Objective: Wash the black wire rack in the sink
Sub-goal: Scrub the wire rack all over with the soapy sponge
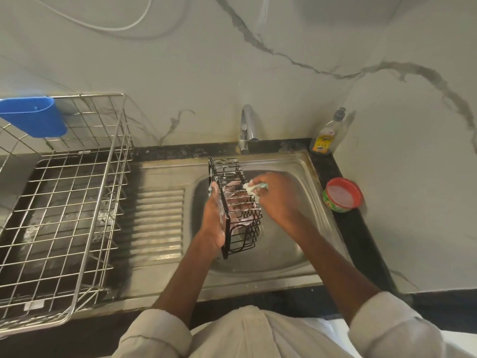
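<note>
Dark speckled stone surface (353, 228) runs along a white marble-look wall (284, 94) with grey veins; wall turns a corner at right. Stainless sink (296, 244) set into it, rounded-square bowl, ribbed drainboard (157, 223) on its left. Chrome tap (247, 127) at the back edge, above the bowl.

Black wire rack (238, 205): long narrow box of thin black wire, held over the sink bowl, soap suds on the wires. Left hand (215, 220) grasps it from the left side, fingers wrapped through and showing behind the wires. Right hand (276, 195) is clenched on a small pale-green scrub pad (254, 188), soapy, pressed against the rack's right wall near the top.

Left of the sink: large steel wire dish basket (64, 202), square grid, nothing visible in it; blue plastic cup holder (34, 116) hooked on its back rim, contents not visible.

Right of the sink: clear dish-soap bottle (326, 135) with yellowish liquid low in it, standing in the corner; round red-rimmed green tub (342, 195), open, pinkish-white paste inside.

Rolled-up light sleeves at bottom.
</note>
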Motion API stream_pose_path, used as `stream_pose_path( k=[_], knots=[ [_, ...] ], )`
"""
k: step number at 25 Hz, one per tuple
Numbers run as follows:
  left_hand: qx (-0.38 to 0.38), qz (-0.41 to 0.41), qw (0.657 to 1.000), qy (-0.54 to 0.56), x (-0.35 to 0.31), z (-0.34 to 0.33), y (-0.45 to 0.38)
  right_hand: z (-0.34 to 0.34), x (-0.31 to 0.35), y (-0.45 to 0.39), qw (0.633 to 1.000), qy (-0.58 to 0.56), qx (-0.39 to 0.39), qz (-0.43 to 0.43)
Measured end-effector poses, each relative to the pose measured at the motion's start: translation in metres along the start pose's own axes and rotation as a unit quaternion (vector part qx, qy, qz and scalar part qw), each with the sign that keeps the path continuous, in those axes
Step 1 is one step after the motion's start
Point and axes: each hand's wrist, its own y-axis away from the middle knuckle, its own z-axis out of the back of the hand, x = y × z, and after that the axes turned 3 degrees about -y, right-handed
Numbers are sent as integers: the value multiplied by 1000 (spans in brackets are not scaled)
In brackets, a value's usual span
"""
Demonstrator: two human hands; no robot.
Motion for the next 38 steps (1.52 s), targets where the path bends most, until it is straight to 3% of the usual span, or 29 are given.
stream_pose_path(
  k=[7,11,15,18,20,24,30,35,38],
  knots=[
    [-29,36,999,9,16,-5,-12,-4,21,35,990,-16,79,115],
    [18,34,999,-5,11,-19,-4,-11,35,-6,999,-25,29,-3],
    [36,20,999,-26,8,-13,-6,10,29,9,984,17,177,28],
    [42,18,998,-30,11,-3,-11,20,20,22,945,-176,261,-86],
    [49,10,998,-38,13,-7,-9,10,19,14,949,-209,205,-114],
    [27,24,998,-60,16,-15,-5,-10,28,-3,992,-116,29,-36],
    [-44,40,998,6,10,-1,-20,-6,25,42,992,-69,71,74],
    [-33,70,996,51,9,0,-29,-6,-8,43,999,-3,-42,-6],
    [-45,78,994,54,5,-6,-26,-9,-11,45,993,-51,-78,-71]
  ],
)
